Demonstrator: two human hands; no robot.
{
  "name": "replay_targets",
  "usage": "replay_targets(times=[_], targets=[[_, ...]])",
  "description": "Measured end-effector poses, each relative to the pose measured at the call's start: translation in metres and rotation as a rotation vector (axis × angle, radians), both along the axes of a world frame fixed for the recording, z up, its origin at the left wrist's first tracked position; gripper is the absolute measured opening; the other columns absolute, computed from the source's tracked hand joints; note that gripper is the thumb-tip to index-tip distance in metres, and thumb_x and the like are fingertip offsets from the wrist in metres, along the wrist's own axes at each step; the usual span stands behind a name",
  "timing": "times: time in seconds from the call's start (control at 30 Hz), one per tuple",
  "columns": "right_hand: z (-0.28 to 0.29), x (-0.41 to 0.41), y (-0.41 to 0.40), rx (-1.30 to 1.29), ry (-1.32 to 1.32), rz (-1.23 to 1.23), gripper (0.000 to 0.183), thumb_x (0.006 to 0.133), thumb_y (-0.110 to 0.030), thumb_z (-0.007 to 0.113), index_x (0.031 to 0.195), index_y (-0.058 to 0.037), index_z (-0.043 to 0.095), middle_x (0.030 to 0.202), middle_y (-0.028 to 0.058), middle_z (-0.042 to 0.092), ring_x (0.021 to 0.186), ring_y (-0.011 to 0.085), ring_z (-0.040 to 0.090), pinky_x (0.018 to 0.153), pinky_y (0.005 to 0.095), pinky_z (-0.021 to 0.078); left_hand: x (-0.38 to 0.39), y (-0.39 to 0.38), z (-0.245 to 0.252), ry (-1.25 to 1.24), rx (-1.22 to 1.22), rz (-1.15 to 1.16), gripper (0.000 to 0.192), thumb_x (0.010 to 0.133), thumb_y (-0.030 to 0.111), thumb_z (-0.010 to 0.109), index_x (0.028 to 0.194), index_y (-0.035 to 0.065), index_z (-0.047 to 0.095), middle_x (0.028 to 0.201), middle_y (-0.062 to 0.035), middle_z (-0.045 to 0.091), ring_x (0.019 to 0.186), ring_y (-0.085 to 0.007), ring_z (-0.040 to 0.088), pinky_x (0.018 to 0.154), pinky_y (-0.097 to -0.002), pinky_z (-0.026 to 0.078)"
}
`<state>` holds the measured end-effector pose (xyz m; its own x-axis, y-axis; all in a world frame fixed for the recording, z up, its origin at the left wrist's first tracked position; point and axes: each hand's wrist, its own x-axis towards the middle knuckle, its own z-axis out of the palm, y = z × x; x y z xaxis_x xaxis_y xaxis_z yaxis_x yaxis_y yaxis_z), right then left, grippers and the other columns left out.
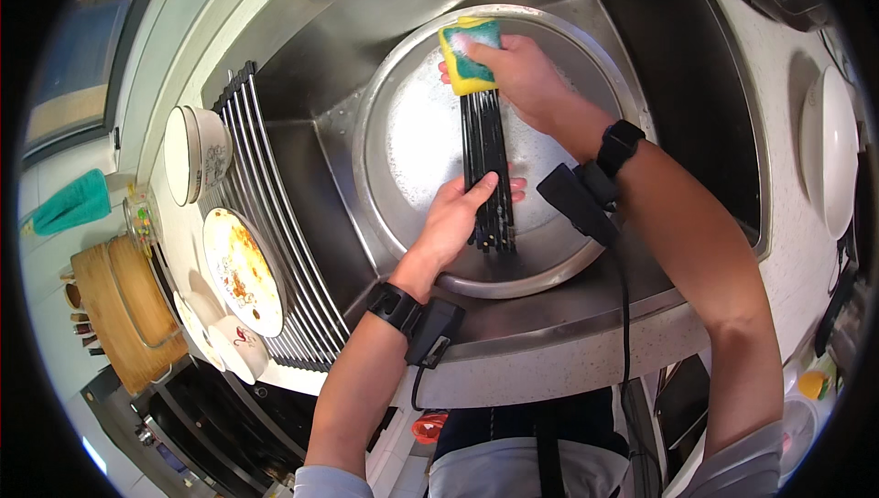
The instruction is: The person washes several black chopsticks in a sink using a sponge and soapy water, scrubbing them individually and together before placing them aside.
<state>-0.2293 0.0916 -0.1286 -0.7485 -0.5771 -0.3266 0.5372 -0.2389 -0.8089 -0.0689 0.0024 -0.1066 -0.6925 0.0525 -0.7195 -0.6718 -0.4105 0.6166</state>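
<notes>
A bundle of dark chopsticks [483, 134] hangs over a round metal basin [384, 230] that sits in the sink. My left hand [463, 206] grips the bundle near its lower end, thumb across the top. In my right hand [525, 76] is a yellow and green sponge [474, 62], pressed over the chopsticks' upper end and hiding it. White foam shows on the sponge's green face. Soapy water [426, 134] with suds lies in the basin beneath both hands.
Left of the basin, a roll-up metal drying rack [268, 155] spans the sink's edge. Stacked bowls [199, 155], a food-stained plate [244, 271] and another bowl [240, 347] stand there. A white dish [831, 151] is on the right counter. Cables hang from both wrist devices.
</notes>
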Motion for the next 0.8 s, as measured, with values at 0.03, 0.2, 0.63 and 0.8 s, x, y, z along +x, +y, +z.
replay_targets(times=[0.03, 0.2, 0.63, 0.8], targets=[[-0.003, -0.001, 0.000, -0.004, -0.002, -0.004, 0.039, 0.090, -0.029, 0.060, 0.107, 0.0058, 0.058, 0.096, 0.0125, 0.066, 0.087, 0.0175, 0.065, 0.081, 0.0279, 0.0489, 0.002, -0.003, -0.006, -0.002, -0.004, -0.004, 0.030, 0.096, 0.021, 0.049, 0.114, -0.0026, 0.055, 0.101, -0.0097, 0.064, 0.089, -0.0173, 0.063, 0.077, -0.0304, 0.051], [-0.026, -0.019, 0.012, 0.480, 0.200, -0.019, 0.044, 0.082, -0.038, 0.067, 0.095, 0.0039, 0.065, 0.086, 0.0099, 0.068, 0.075, 0.0157, 0.064, 0.073, 0.0290, 0.0483, 0.005, -0.012, -0.021, -0.171, -0.220, -0.056, 0.027, 0.095, 0.020, 0.051, 0.110, -0.0015, 0.058, 0.093, -0.0058, 0.064, 0.079, -0.0128, 0.060, 0.072, -0.0266, 0.049], [-0.052, -0.017, 0.017, 0.560, 0.164, 0.077, 0.049, 0.085, -0.043, 0.059, 0.106, 0.0009, 0.062, 0.099, 0.0192, 0.064, 0.090, 0.0311, 0.062, 0.081, 0.0374, 0.0457, -0.007, -0.011, -0.023, -0.225, -0.423, -0.179, 0.037, 0.087, 0.026, 0.063, 0.105, -0.0056, 0.057, 0.091, -0.0077, 0.063, 0.078, -0.0140, 0.057, 0.070, -0.0272, 0.045], [-0.037, -0.012, 0.004, 0.694, 0.651, 0.101, 0.043, 0.084, -0.041, 0.060, 0.093, 0.0009, 0.062, 0.097, 0.0188, 0.061, 0.092, 0.0354, 0.059, 0.080, 0.0416, 0.0464, -0.024, -0.006, -0.040, -0.038, -0.902, -0.420, 0.042, 0.077, 0.024, 0.070, 0.098, -0.0095, 0.056, 0.085, -0.0188, 0.064, 0.078, -0.0295, 0.062, 0.072, -0.0370, 0.048]])
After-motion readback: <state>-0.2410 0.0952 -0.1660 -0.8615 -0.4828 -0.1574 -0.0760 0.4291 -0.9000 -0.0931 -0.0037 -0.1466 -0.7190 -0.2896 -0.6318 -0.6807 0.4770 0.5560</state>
